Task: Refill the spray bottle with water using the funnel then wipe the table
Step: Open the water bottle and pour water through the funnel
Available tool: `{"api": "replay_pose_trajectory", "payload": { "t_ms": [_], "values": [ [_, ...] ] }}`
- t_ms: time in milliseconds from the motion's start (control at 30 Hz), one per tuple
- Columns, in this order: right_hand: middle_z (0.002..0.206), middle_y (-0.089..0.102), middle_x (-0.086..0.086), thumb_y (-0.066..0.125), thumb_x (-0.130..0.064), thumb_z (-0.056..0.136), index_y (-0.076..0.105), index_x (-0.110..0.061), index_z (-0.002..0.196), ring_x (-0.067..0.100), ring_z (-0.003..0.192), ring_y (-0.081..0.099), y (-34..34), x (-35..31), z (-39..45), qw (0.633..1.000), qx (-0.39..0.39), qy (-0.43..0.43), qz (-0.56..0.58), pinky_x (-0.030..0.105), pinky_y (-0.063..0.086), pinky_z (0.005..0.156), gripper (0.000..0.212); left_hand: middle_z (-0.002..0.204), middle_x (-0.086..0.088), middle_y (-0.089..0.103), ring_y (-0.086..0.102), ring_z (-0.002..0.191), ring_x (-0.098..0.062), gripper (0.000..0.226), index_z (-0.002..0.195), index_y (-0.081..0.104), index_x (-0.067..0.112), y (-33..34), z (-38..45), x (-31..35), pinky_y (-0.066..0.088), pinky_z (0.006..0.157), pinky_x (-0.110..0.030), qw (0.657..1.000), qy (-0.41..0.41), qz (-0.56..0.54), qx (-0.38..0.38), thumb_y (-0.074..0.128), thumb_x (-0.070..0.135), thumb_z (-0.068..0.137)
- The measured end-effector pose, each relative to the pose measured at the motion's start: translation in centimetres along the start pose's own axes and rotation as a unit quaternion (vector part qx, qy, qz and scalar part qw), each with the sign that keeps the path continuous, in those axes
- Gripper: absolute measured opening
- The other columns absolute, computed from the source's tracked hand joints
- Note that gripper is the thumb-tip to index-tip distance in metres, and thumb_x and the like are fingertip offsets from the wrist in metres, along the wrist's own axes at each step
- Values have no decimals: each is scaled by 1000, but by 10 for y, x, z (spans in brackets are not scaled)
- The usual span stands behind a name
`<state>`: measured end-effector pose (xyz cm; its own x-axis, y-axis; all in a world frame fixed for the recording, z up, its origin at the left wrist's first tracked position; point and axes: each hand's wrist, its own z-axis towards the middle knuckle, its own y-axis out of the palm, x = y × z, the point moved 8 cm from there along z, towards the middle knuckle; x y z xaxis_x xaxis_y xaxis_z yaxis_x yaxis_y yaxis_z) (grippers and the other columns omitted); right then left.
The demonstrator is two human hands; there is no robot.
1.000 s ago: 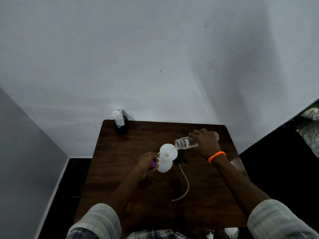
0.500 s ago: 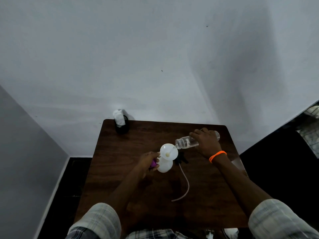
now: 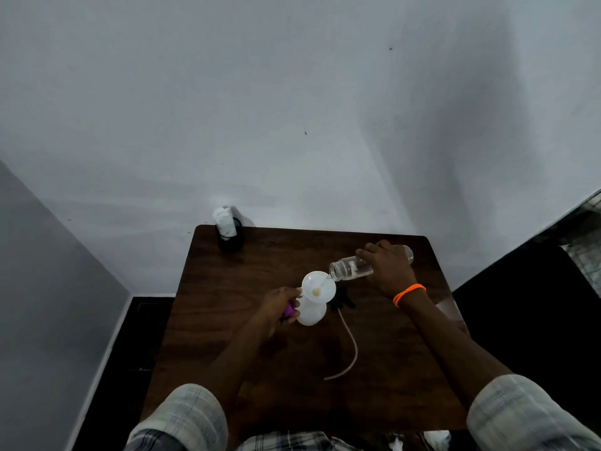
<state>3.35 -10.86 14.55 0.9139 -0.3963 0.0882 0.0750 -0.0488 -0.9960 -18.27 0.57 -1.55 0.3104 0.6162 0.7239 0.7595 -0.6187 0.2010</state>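
A white spray bottle (image 3: 311, 313) with its head off stands mid-table, and a white funnel (image 3: 318, 287) sits in its neck. My left hand (image 3: 279, 306) grips the bottle's left side, with something purple under the fingers. My right hand (image 3: 387, 267) holds a clear water bottle (image 3: 349, 267) tipped nearly level, its mouth over the funnel's right rim. A thin stream of water runs into the funnel. The black spray head (image 3: 341, 299) with its long tube (image 3: 349, 349) lies on the table to the right of the spray bottle.
The brown wooden table (image 3: 227, 336) stands against a white wall. A black holder with white cloth or tissue (image 3: 227, 231) sits at the back left corner. Dark floor drops off on both sides of the table. White crumpled bits (image 3: 435, 436) lie near the front right edge.
Nothing much: both hands keep their places and the water bottle stays tipped over the funnel, pouring. The view has shifted very slightly.
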Motion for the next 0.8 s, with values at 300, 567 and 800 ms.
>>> {"api": "replay_pose_trajectory", "payload": {
  "t_ms": [300, 567, 800],
  "values": [
    [108, 69, 3, 78, -17, 64, 71, -21, 117, 33, 96, 60, 1, -2, 1, 1000, 4, -3, -3, 48, 50, 79, 53, 77, -17, 64, 57, 49, -21, 33, 94, 72, 4, -2, 1, 0, 44, 46, -28, 1000, 1, 2, -4, 77, 30, 75],
    [109, 69, 2, 77, -19, 67, 69, -22, 119, 32, 99, 60, 2, -1, 0, 1000, 5, 1, -7, 48, 49, 82, 53, 81, -14, 66, 59, 54, -20, 30, 103, 74, 7, -1, -4, 2, 46, 48, -28, 1000, -9, -9, -7, 76, 25, 80],
    [109, 68, 2, 78, -18, 67, 70, -22, 119, 32, 100, 60, 2, -3, 0, 1000, -5, 4, -17, 48, 49, 82, 53, 73, -8, 65, 60, 57, -20, 42, 95, 70, 8, -11, -7, -2, 49, 51, -28, 999, -29, -28, 21, 62, 50, 91]
  ]
}}
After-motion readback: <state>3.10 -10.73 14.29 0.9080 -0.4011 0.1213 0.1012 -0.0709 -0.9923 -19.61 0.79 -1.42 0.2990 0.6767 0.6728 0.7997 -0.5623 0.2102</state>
